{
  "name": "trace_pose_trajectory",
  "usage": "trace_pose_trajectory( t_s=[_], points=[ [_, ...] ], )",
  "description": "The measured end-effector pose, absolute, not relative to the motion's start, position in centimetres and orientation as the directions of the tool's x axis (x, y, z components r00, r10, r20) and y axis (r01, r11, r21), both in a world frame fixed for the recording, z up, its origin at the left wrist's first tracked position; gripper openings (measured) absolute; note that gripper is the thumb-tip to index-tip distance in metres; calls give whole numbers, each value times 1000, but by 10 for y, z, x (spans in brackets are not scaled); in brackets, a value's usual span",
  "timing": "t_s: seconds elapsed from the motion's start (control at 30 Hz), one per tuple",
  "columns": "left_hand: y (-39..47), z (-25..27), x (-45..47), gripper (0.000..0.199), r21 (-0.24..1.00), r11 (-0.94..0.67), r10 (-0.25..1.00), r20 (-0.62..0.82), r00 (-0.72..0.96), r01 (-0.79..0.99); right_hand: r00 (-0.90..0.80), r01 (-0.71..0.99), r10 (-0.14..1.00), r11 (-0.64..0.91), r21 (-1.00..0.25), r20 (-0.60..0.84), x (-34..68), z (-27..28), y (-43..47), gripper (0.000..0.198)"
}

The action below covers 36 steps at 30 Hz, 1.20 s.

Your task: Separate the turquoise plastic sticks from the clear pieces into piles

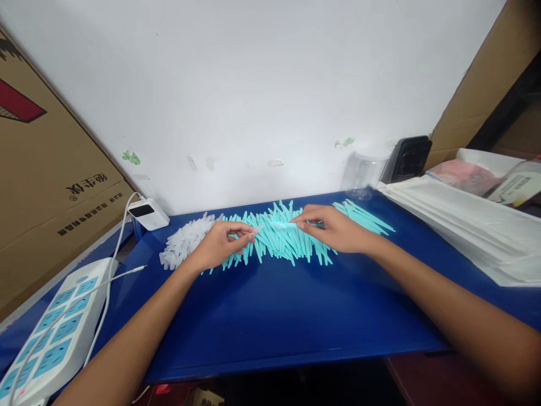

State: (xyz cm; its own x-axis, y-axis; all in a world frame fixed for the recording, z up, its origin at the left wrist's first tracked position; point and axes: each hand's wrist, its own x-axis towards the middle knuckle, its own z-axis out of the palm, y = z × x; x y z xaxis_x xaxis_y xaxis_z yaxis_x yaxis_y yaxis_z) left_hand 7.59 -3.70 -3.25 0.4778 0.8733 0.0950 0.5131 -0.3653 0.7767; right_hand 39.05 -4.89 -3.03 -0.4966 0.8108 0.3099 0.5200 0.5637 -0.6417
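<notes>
at far left a cardboard box [54, 186] slants along the scene, with dark print on it. near left lies a white power strip [99, 299] with blue socket faces; a thin cable with a bare plug end [133, 271] crosses over it. farther back, a white device [158, 217] with a dark display stands by the white wall [270, 101], a cable joined to its top.

next, on the blue table [287, 316], comes a heap of translucent pieces [183, 242]. just right of it, the left hand [220, 242] pinches a small clear piece [258, 229] between thumb and fingers, in a narrow grip. the main heap of teal sticks [276, 245] spreads beneath and between the hands. the right hand [325, 228] holds one pale teal stick [282, 225] in a close pinch, its free end pointing left toward the clear piece, a small gap between.

right of that hand lies a smaller group of teal sticks [366, 218]; beyond it stand a clear cup [367, 172] and a black object [411, 158]. at far right is a stack of white sheets [456, 214].
</notes>
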Motion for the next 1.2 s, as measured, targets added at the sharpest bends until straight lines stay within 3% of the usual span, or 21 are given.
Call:
trace_pose_trajectory(
  t_s=[0.2, 0.8, 0.97, 1.2],
  points=[
    [-39, -35, 79, 36, 793, -390, 861, 133, 491, 469, -470, 439, 817, 545, -714, 334, 383, -32, -54, 25],
    [-41, -36, 81, 32, 783, -395, 854, 120, 507, 480, -409, 430, 819, 562, -707, 402, 387, -29, -54, 22],
    [-45, -34, 85, 30, 786, -398, 857, 134, 498, 473, -455, 423, 812, 558, -714, 365, 384, -29, -55, 21],
    [-57, -43, 101, 28, 807, -461, 852, 287, 437, 369, -473, 410, 787, 594, -692, 396, 368, -33, -66, 20]
  ],
)
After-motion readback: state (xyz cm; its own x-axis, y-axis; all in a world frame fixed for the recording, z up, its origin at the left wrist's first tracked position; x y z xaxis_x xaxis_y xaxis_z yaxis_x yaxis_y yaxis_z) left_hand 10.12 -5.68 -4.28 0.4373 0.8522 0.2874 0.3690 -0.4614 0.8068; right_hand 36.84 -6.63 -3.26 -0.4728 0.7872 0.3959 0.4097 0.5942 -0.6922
